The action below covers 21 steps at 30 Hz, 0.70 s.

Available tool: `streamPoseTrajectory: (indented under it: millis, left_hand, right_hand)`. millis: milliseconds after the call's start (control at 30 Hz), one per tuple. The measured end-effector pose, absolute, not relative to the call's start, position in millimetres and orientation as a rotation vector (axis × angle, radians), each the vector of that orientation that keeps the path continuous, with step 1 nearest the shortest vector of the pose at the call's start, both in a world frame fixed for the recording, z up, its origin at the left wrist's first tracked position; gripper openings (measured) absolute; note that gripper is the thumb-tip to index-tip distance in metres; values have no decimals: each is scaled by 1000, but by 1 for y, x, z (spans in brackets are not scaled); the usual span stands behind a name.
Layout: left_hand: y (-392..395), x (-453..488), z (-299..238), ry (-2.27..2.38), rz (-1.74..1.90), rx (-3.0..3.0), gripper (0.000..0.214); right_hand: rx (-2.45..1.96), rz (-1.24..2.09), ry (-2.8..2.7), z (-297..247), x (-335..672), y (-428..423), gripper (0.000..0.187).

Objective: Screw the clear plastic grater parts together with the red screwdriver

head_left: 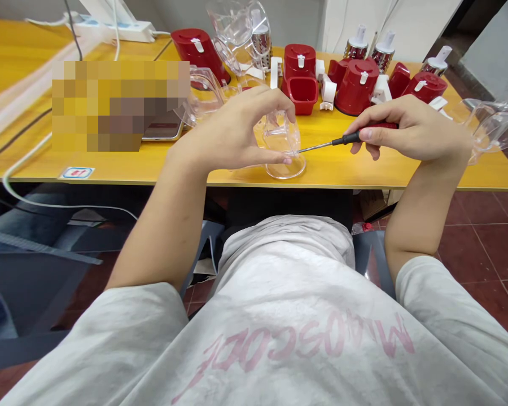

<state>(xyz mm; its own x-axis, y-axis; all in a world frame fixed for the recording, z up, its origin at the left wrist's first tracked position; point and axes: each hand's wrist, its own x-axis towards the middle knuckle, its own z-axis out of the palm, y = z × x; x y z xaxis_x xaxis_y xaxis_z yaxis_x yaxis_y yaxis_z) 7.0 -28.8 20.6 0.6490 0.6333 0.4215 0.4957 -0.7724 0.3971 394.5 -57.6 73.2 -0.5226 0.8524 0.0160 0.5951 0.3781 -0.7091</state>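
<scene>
My left hand (241, 132) is closed round a clear plastic housing (294, 134), thumb along its near side and fingers over the top. The housing lies over the yellow table near its front edge, its round clear rim (287, 169) facing me. In my right hand (400, 129) is a screwdriver (342, 138) with a black and red handle, held nearly level and pointing left. The screwdriver's tip meets the side of the housing beside my left thumb. Whether a screw sits at the tip is too small to tell.
Behind my hands stand several red plastic bases (361, 84), white clamp parts (328, 93) and metal grater drums (383, 52). More clear housings (241, 34) are stacked at the back. A tablet-like device (163, 129), cables and a power strip (114, 28) lie to the left.
</scene>
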Motion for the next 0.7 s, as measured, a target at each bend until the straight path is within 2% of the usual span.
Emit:
streamPoseTrajectory:
  millis: [333,533,700]
  left_hand:
    - [-25,6,19,917,796,2637,62]
    - [-22,4,16,895,814,2637,62]
    - [-22,4,14,904,834,2626,65]
  right_hand:
    - [-1292,970,-2265,67,395,-48,39]
    - [-1188,715,-2404,73,396,-58,25]
    - [-1127,641,-2427,72,396,-59,28]
